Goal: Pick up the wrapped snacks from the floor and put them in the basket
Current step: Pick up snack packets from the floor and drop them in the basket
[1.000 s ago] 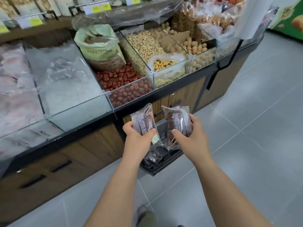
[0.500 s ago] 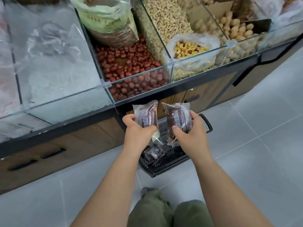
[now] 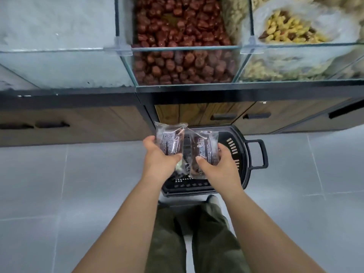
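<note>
grey floor tiles (image 3: pixel 78 174) carry the black basket (image 3: pixel 189 191) against the counter (image 3: pixel 78 125), and above its open top the left hand (image 3: pixel 157 160) grips one wrapped snack (image 3: pixel 170 138) and the right hand (image 3: pixel 218 166) grips a second snack (image 3: pixel 206 146), side by side with their long axes pointing away, so both likely just drop straight down.

The left snack (image 3: pixel 170 138) and right snack (image 3: pixel 206 149) are dark brown under clear wrap, each with a white label of fine print. The basket (image 3: pixel 243 154) is black, with rows of slots. The floor (image 3: pixel 59 184) is grey tile with pale lines. Trousers (image 3: pixel 167 243) at 6 o'clock are olive. Dates (image 3: pixel 177 26) at 12 are red-brown, and the mix (image 3: pixel 285 30) at 1 is yellow. The cabinet (image 3: pixel 193 113) is brown wood grain.
</note>
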### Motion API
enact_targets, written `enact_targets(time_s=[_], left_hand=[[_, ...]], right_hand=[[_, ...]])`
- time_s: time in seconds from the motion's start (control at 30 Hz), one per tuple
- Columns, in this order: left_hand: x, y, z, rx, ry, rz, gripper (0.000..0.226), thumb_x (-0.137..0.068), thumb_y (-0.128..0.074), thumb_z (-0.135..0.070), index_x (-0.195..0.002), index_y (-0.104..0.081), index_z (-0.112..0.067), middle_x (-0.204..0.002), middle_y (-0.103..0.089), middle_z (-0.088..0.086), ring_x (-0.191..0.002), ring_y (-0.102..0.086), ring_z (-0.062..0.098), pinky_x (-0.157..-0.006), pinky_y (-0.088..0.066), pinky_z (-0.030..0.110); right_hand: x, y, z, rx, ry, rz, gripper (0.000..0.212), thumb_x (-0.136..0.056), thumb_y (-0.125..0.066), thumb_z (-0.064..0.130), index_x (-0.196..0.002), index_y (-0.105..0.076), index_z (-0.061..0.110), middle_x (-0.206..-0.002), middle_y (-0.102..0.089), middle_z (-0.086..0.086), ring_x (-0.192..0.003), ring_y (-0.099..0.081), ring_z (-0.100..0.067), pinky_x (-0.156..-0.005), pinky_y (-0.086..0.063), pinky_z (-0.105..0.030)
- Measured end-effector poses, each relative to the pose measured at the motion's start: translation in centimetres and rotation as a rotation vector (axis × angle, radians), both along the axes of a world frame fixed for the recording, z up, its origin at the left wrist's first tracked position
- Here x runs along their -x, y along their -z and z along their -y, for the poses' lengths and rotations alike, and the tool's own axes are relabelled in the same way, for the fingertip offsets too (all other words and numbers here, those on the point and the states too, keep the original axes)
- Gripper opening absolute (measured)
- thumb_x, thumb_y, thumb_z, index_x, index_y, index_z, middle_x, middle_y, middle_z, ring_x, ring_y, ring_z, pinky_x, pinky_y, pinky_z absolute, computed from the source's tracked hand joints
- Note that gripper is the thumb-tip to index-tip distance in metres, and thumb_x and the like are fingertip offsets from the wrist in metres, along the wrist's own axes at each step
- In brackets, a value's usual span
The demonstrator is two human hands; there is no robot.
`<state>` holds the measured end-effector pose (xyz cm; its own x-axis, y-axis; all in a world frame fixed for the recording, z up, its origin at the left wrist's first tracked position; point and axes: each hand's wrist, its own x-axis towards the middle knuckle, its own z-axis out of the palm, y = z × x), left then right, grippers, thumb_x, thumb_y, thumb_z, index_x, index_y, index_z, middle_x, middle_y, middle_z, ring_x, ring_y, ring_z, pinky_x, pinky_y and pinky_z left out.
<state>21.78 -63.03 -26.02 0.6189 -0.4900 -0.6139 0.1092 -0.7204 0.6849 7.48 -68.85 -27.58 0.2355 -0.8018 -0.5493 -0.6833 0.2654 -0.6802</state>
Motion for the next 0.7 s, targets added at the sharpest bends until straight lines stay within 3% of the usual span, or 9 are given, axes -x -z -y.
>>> enact_targets(time_s=[0.07,0.13,0.2,0.3,0.53,0.6,0.7], left_hand=[[0.4,2.3,-0.1,-0.042,0.0,-0.006,0.072,-0.077,-0.076,-0.011,-0.131,-0.028,-0.014,-0.099,-0.051,-0.006,-0.092,-0.057,0.017,-0.085,-0.05,0.033],[0.8,5.0,-0.2,-0.082,0.016,-0.02,0.067,-0.076,-0.076,-0.01,-0.127,-0.032,-0.013,-0.093,-0.05,-0.008,-0.091,-0.056,0.018,-0.087,-0.05,0.035],[1.1,8.2,-0.4,-0.123,0.022,-0.04,0.069,-0.073,-0.076,-0.01,-0.126,-0.032,-0.012,-0.099,-0.057,-0.001,-0.096,-0.06,0.023,-0.091,-0.05,0.04],[1.5,13.4,-0.6,-0.208,0.016,-0.076,0.071,-0.071,-0.074,-0.009,-0.128,-0.032,-0.012,-0.111,-0.061,0.007,-0.103,-0.059,0.026,-0.094,-0.048,0.035],[2.8,24.7,-2.0,-0.34,0.1,0.013,0.071,-0.077,-0.069,-0.029,-0.136,-0.032,-0.014,-0.135,-0.036,0.01,-0.125,-0.033,0.028,-0.105,-0.03,0.032],[2.8,27.2,-2.1,-0.344,0.111,0.039,0.072,-0.077,-0.07,-0.036,-0.136,-0.035,-0.015,-0.133,-0.041,0.008,-0.124,-0.036,0.027,-0.104,-0.03,0.031],[2.6,30.2,-1.7,-0.428,0.124,0.052,0.067,-0.077,-0.071,-0.034,-0.13,-0.034,-0.015,-0.126,-0.054,0.006,-0.12,-0.046,0.031,-0.101,-0.04,0.041]], right_hand=[[0.0,2.5,0.2,-0.048,-0.035,-0.011,0.071,-0.071,-0.07,0.053,-0.132,-0.043,0.028,-0.111,-0.064,0.012,-0.108,-0.059,-0.015,-0.097,-0.049,-0.04],[0.1,5.1,0.3,-0.104,-0.053,-0.02,0.067,-0.078,-0.072,0.043,-0.134,-0.042,0.023,-0.111,-0.063,0.011,-0.106,-0.06,-0.011,-0.097,-0.048,-0.033],[0.1,7.9,0.2,-0.141,-0.072,-0.036,0.068,-0.082,-0.071,0.037,-0.138,-0.038,0.018,-0.11,-0.061,0.01,-0.107,-0.059,-0.011,-0.094,-0.044,-0.025],[-0.1,12.5,-0.6,-0.194,-0.074,-0.07,0.076,-0.086,-0.068,0.033,-0.145,-0.023,0.018,-0.117,-0.059,0.006,-0.115,-0.057,-0.017,-0.09,-0.038,-0.02],[-0.2,22.7,-2.6,-0.199,-0.132,-0.188,0.078,-0.084,-0.065,0.034,-0.142,-0.014,0.03,-0.123,-0.06,-0.007,-0.113,-0.057,-0.028,-0.096,-0.048,-0.041],[-0.3,25.0,-2.5,-0.184,-0.15,-0.213,0.076,-0.083,-0.064,0.036,-0.141,-0.015,0.032,-0.122,-0.06,-0.008,-0.111,-0.057,-0.029,-0.092,-0.048,-0.038],[-0.9,28.2,-1.9,-0.194,-0.17,-0.258,0.073,-0.084,-0.062,0.037,-0.141,-0.016,0.032,-0.122,-0.059,-0.008,-0.109,-0.056,-0.03,-0.088,-0.046,-0.034]])
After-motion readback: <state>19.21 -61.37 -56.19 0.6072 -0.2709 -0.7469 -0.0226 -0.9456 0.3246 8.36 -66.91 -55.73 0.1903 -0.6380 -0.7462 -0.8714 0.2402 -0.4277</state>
